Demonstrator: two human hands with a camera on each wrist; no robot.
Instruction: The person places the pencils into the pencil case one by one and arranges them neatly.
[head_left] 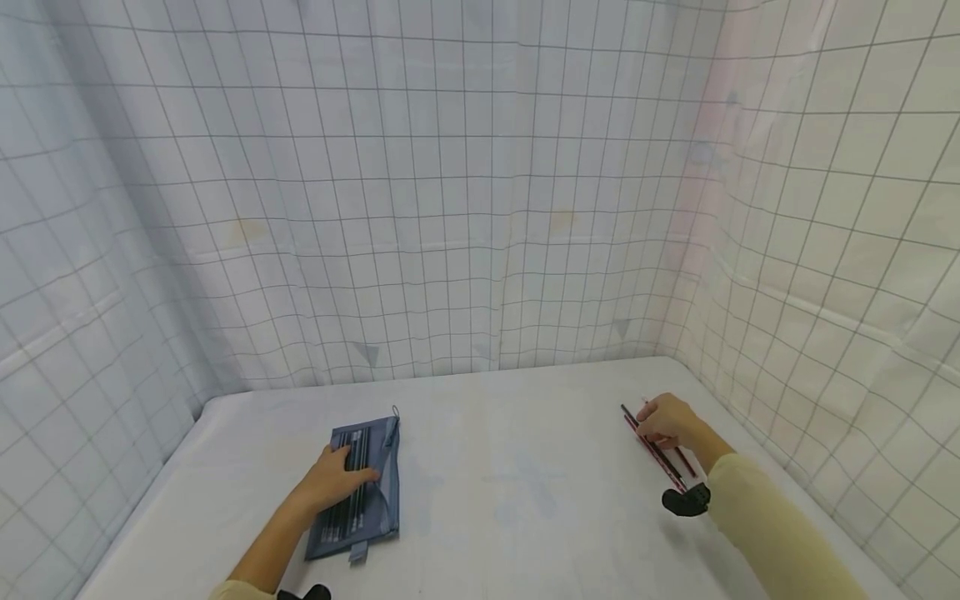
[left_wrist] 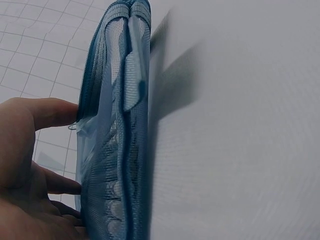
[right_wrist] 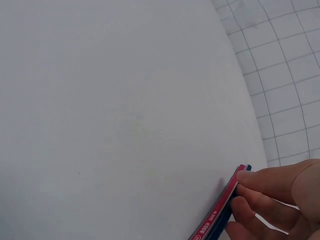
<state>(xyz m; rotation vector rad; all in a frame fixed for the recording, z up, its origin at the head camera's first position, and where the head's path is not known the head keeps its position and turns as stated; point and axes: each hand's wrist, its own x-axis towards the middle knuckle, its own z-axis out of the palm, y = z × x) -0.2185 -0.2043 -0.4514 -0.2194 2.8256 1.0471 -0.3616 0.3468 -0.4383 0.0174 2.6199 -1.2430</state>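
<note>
A blue-grey mesh pencil pouch lies on the left of the white table, with several dark pencils visible through it. My left hand rests on its upper face, thumb toward the zipped side; the left wrist view shows the pouch edge-on, with the thumb and fingers touching it. Over at the right, my right hand pinches pencils at the table surface. The right wrist view has a red pencil beside a dark blue pencil at the thumb and curled fingers.
Another dark red pencil lies beneath the right wrist. The white table stretches between the hands. Grid-patterned white curtains stand behind the table and along both sides, close to the right arm.
</note>
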